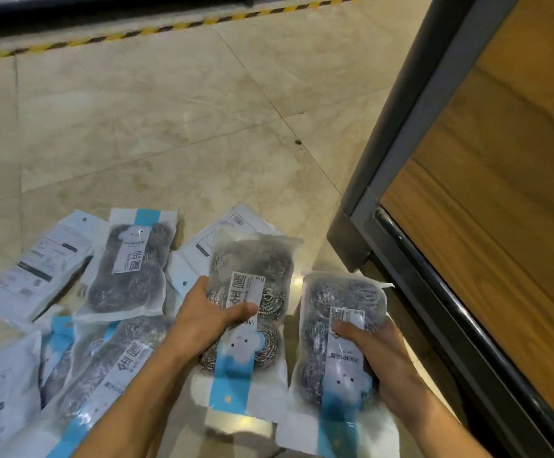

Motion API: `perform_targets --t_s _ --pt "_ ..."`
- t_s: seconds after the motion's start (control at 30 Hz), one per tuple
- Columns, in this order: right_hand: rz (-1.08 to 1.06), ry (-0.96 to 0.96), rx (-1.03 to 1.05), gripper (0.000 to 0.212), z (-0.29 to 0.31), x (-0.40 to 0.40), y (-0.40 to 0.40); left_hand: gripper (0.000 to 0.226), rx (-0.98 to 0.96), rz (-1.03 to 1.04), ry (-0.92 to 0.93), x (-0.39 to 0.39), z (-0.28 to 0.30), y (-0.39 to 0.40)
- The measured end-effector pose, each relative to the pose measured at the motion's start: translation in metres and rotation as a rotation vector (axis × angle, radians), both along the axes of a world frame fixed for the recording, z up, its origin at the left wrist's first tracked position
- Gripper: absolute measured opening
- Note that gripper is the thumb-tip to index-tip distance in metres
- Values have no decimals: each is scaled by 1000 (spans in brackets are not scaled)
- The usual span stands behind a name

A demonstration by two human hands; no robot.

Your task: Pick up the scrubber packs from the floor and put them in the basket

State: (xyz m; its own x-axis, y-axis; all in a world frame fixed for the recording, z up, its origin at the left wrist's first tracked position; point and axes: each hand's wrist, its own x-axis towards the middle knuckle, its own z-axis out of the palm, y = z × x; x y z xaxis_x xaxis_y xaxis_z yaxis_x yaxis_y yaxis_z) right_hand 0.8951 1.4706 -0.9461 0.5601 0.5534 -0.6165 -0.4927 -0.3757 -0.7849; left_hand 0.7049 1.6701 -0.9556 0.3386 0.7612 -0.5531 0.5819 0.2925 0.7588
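left hand (203, 317) grips pack (252, 292) | right hand (371, 355) grips pack 2 (338, 312) | basket unseen

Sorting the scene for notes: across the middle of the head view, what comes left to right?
Face-down pack → face-up pack on floor → left hand with its pack → right hand with its pack → wooden door.

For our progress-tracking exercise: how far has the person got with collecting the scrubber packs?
Done: nothing visibly, since no basket is in view. In hand: the left hand grips one pack and the right hand grips another pack. Left: several packs on the floor, such as the face-up pack.
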Motion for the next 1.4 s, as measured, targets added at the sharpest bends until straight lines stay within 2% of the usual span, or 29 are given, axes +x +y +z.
perform_targets --t_s 0.17,0.23,0.3,0.43,0.6,0.7,0.8,0.83,0.93,1.1,1.23,1.4 --pt "122 4 5 43 118 -24 12 65 7 90 -42 -47 134 -2" --pt "136 -2 4 35 179 -28 20 68 7 124 -59 -62 197 -2" --pt "138 -36 19 31 254 -31 28 63 19 160 -90 -72 271 -1" --pt "126 -191 108 40 410 -29 37 61 79 201 -177 -79 430 -3" --pt "153 -381 200 44 607 -27 36 88 158 205 -277 -70 630 -11" --pt "170 -448 273 45 708 -23 28 74 218 176 -356 -64 732 -23" --pt "163 -478 302 65 783 -18 15 70 244 142 -415 -62 811 -40" --pt "166 -488 308 70 804 -18 11 71 244 142 -430 -64 832 -46" --pt "144 -509 320 55 847 -13 -11 74 237 130 -469 -68 876 -66" --pt "91 -528 386 45 891 -11 -46 74 250 149 -549 -57 921 -96" --pt "55 -528 423 54 908 -2 -64 72 236 110 -582 -36 942 -113" --pt "-73 -562 422 58 920 2 -97 56 215 -13 -621 -6 948 -120"
